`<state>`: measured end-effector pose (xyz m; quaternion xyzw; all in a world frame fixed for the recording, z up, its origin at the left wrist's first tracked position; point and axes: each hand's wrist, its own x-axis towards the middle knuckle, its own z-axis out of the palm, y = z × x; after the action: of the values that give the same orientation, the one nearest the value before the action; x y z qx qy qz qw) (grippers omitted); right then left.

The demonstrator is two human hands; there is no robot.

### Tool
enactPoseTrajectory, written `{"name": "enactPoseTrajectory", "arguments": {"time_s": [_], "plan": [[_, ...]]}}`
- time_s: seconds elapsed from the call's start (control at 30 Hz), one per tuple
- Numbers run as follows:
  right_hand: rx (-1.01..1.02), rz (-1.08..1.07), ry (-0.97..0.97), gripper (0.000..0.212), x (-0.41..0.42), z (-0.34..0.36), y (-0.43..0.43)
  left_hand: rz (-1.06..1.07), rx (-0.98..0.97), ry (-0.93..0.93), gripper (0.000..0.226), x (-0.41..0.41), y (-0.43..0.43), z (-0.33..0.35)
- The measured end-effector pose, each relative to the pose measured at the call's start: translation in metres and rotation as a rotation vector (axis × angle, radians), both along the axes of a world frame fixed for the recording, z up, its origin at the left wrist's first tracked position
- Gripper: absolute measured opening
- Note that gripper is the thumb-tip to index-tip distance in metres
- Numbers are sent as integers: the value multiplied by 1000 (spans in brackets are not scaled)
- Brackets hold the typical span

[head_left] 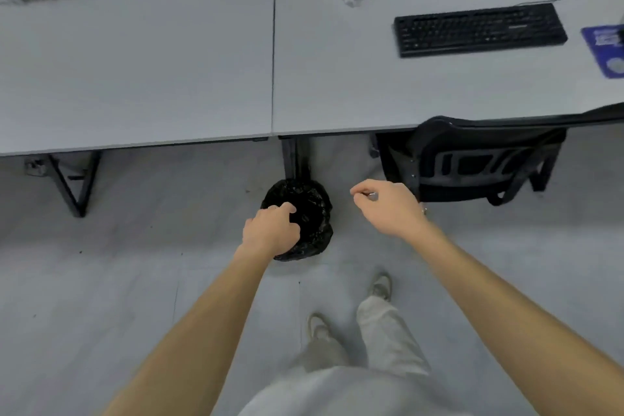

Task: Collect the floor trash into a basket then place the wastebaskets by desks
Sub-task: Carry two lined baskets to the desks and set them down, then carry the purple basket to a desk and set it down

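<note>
Right: wastebasket [304,213], black bag liner, stands on floor [118,280] near frame centre. It sits just at 6 o'clock of the dark desk leg [295,159], under the seam where left desk [135,71] meets right desk [337,78]; basket looks to touch the leg's foot, not sure. Bag mouth open, inside too dark to read. Left hand [271,230] lies over basket rim at approx 8 o'clock, palm down, fingers curled toward the opening. Can't tell if it grips the liner or just hangs above it. Right hand [388,208] at 3 o'clock of basket, apart from it, over bare floor. Fingers loosely curled, thumb tip near forefinger, small pale glint there, too small to tell; can't say if it pinches anything. Black chair [479,159] at 2 o'clock of basket, back toward camera, pushed under right desk. Keyboard [479,30] on right desk, 1 o'clock of frame; blue mat [604,51] beside it at frame's edge. Second dark leg frame [74,186] under left desk, 9 o'clock. Pale shoes [381,285] at 6 o'clock. Frame a bit blurred.
</note>
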<state>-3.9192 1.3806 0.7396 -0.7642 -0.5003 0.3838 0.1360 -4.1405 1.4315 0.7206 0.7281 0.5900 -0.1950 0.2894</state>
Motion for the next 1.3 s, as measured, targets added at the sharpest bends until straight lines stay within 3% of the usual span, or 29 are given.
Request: {"name": "enactPoseTrajectory", "arguments": {"time_s": [0.23, 0.6, 1.03, 1.3], "plan": [[27, -383, -43, 25, 86, -3, -142, -383, 88, 8, 48, 101, -42, 26], [18, -849, -148, 34, 293, 0, -364, -995, 215, -82, 44, 422, -159, 62], [-54, -1140, -189, 34, 542, 27, -528, -1228, 116, -100, 43, 742, -297, 62], [-148, -1262, -235, 37, 750, 35, -584, -1357, 58, -178, 44, 1005, -360, 58]]}}
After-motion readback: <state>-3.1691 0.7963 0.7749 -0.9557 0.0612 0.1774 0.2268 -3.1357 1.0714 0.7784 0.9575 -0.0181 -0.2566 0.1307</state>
